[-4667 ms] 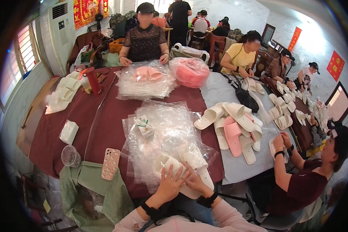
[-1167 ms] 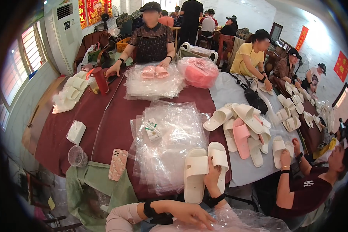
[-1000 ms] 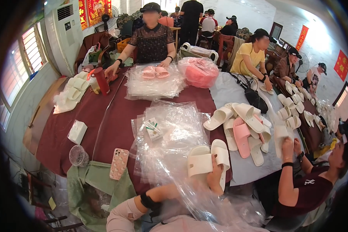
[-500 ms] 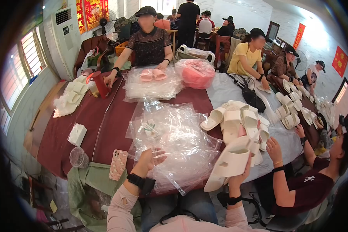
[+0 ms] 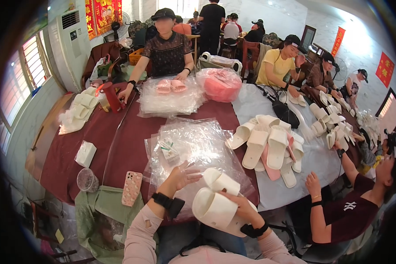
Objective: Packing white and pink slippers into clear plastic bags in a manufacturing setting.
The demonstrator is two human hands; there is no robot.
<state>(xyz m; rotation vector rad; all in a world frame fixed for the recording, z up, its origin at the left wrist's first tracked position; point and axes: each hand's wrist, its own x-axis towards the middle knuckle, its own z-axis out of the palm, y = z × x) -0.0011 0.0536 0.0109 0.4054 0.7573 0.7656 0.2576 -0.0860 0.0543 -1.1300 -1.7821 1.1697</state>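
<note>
A pair of white slippers (image 5: 216, 206) is gripped in my right hand (image 5: 243, 207), in front of my body at the table's near edge. The fingers wrap over the slippers' side, and the toe ends point up and left. My left hand (image 5: 180, 178) has its fingers stretched out, with nothing in it. It hovers over the near left part of a stack of clear plastic bags (image 5: 198, 145), close to the slippers. To the right of the bags lies a heap of white slippers (image 5: 273, 141), with a pink one (image 5: 268, 165) among them.
A phone in a pink case (image 5: 131, 188), a clear plastic tub (image 5: 89, 180) and a white box (image 5: 86, 153) lie on the left. Across the table, a co-worker handles pink slippers (image 5: 171, 86) on bags beside a pink bundle (image 5: 219, 86). Another co-worker's hand (image 5: 313, 183) is at my right.
My right hand has brought the slippers from the heap on the right to in front of me, turning them. My left hand has moved slightly right, toward them.
</note>
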